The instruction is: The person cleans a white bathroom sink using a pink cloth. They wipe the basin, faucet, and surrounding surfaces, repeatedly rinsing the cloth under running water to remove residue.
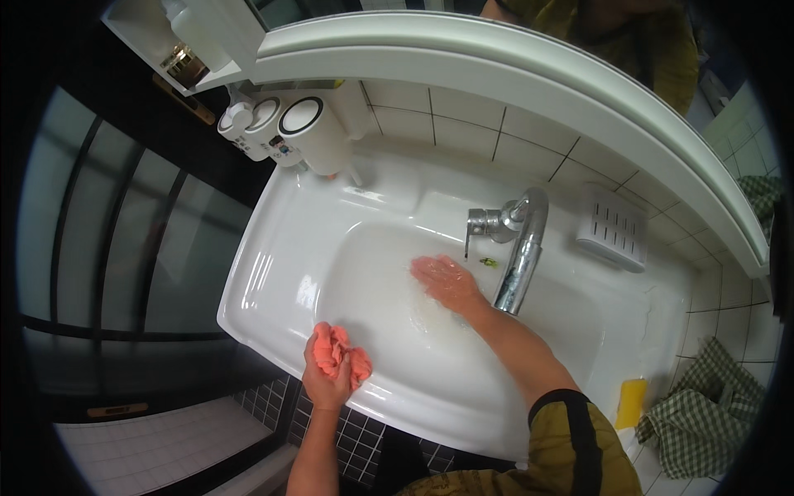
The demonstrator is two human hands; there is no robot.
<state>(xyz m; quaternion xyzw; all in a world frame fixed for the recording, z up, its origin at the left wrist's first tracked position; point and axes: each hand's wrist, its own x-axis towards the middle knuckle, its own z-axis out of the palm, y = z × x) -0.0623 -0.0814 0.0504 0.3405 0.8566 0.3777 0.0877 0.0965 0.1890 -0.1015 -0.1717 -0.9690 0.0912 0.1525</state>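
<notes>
My left hand point(327, 388) is closed around a bunched wet coral-pink cloth point(358, 364) at the front left rim of the white sink point(277, 322). Folds of the cloth bulge out between thumb and fingers and hang just over the rim. Inside the basin, my right hand point(447, 281) lies palm down with its fingers stretched out, holding nothing. Water splashes and ripples around it. The chrome faucet point(519, 269) curves over the basin beside my right wrist, its lever toward the hand.
White cup holders point(318, 136) hang at the back left, and a slotted white soap box point(612, 227) stands at the back right. A yellow sponge point(631, 403) and a green checked cloth point(695, 422) are at the right. The mirror cabinet's edge point(496, 62) overhangs the back.
</notes>
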